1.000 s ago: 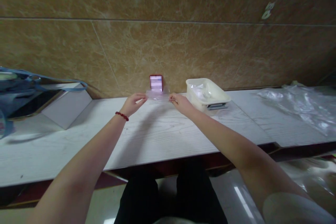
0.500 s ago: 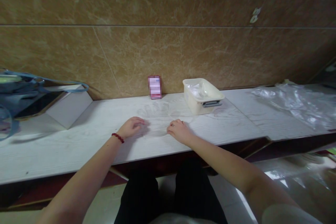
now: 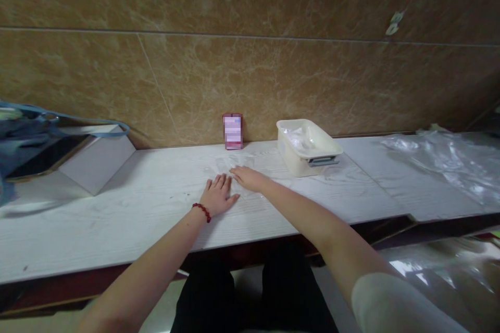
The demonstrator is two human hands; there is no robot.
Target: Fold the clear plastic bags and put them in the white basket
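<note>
At far left a blue strapped bag (image 3: 23,130) sits by a white angled box (image 3: 97,158) on the pale wood-grain tabletop (image 3: 117,218). The left hand (image 3: 217,195) lies flat, fingers spread, on a clear thin plastic bag (image 3: 230,169) — the right hand (image 3: 247,178) presses flat beside it. Behind stands a small pink box (image 3: 233,131); rightward, a cream plastic tub (image 3: 308,146) — then crumpled clear film (image 3: 449,164).

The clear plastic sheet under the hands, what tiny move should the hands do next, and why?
Probably slide the flat hands outward across the clear plastic sheet. The left hand and right hand lie open and palm down, close together on the white table, pressing the sheet. Its edges look faint and rippled toward the pink box, so spreading might flatten it.
</note>
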